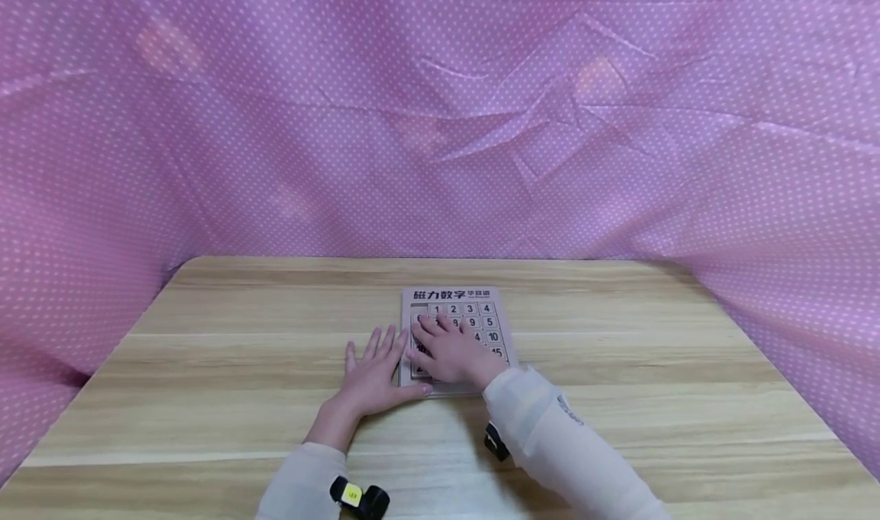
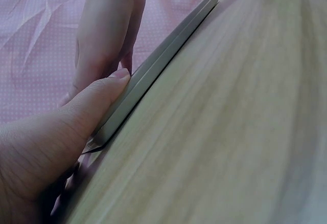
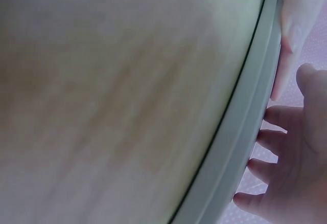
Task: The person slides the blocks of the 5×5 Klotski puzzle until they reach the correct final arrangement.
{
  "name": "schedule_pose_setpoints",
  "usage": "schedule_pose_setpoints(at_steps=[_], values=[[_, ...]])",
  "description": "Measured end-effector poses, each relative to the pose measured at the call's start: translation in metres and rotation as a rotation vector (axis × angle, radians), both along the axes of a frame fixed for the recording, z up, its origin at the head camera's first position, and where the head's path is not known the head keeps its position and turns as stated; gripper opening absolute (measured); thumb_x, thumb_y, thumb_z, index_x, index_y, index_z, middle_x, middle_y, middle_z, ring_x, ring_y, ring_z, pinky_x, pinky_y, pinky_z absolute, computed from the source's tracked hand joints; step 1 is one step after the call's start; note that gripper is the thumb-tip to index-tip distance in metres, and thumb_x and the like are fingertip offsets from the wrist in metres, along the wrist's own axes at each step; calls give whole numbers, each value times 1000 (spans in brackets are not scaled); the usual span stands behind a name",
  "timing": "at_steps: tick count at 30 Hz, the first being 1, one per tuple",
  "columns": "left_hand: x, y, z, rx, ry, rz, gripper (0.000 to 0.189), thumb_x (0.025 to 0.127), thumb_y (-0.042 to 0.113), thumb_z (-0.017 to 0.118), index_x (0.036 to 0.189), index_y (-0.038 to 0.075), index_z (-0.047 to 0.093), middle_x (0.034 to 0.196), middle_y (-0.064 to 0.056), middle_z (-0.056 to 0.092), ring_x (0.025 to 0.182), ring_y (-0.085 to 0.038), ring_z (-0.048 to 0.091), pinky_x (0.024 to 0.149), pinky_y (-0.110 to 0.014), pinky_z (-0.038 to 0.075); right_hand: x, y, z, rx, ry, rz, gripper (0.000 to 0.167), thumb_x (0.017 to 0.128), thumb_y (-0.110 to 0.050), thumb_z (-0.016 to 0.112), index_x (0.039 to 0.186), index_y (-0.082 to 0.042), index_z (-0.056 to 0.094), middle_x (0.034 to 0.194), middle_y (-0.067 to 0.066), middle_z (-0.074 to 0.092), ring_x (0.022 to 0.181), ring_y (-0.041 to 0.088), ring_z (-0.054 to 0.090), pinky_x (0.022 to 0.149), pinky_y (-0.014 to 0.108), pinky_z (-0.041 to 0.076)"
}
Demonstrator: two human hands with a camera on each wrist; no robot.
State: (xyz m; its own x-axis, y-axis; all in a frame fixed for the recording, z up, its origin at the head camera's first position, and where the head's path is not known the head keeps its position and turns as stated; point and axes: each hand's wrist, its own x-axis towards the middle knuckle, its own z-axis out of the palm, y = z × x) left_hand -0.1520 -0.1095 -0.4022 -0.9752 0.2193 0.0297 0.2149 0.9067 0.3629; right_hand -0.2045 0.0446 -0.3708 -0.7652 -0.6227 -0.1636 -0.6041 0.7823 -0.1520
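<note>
A light grey number sliding puzzle (image 1: 407, 314) lies flat on the table, with dark Chinese lettering along its far edge and numbered tiles (image 1: 486, 308). A gap without a tile shows at its far left corner. My left hand (image 1: 371, 382) rests at the puzzle's left side with fingers spread; its thumb (image 2: 115, 81) touches the near edge in the left wrist view. Over the tiles lies my right hand (image 1: 454, 352), its fingertips touching them and hiding several numbers. In the right wrist view its fingers (image 3: 271, 170) meet the puzzle's top face.
The wooden table (image 1: 206, 352) extends around the puzzle on every side. A pink dotted cloth (image 1: 440, 123) hangs behind it and along both sides. Black straps with small devices, one of them the left wrist device (image 1: 360, 497), sit on both sleeves.
</note>
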Motion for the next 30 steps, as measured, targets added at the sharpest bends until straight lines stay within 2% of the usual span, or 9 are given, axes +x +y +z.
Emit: schedule_pose_setpoints(at_steps=[4, 11, 16, 23, 30], values=[[0, 0, 0, -6, 2, -2, 101, 63, 77, 42, 139, 14, 17, 142, -9, 11, 128, -28, 1, 94, -57, -8, 5, 2, 1, -1, 15, 18, 61, 89, -54, 20, 137, -18, 24, 141, 3, 16, 127, 29, 9, 97, 55, 7], [0, -1, 0, -32, 7, 2, 102, 63, 77, 41, 139, 13, 18, 142, -10, 12, 128, -29, 3, 94, -57, -6, 10, 4, 0, -7, -6, 15, 59, 89, -54, 20, 138, -21, 21, 142, 1, 14, 128, 27, 8, 97, 52, 13], [0, 0, 1, -24, 4, -1, 102, 63, 77, 41, 138, 13, 18, 142, -10, 12, 128, -29, 3, 94, -57, -7, 12, 5, 2, -19, -14, 14, 59, 89, -53, 22, 138, -20, 22, 142, 1, 14, 128, 27, 8, 97, 53, 12], [0, -1, 1, -17, 0, 1, 101, 64, 76, 42, 139, 14, 16, 142, -9, 11, 128, -28, 2, 94, -57, -7, 5, 14, 3, -73, -14, -6, 58, 90, -50, 23, 137, -16, 26, 141, 5, 17, 127, 29, 11, 96, 54, 13], [-1, -1, 1, 0, 0, 3, 101, 63, 75, 45, 139, 14, 17, 141, -10, 13, 128, -29, 3, 94, -57, -7, -7, 40, 3, -89, -27, -101, 58, 91, -49, 25, 136, -12, 29, 141, 10, 18, 126, 34, 11, 96, 55, 14]])
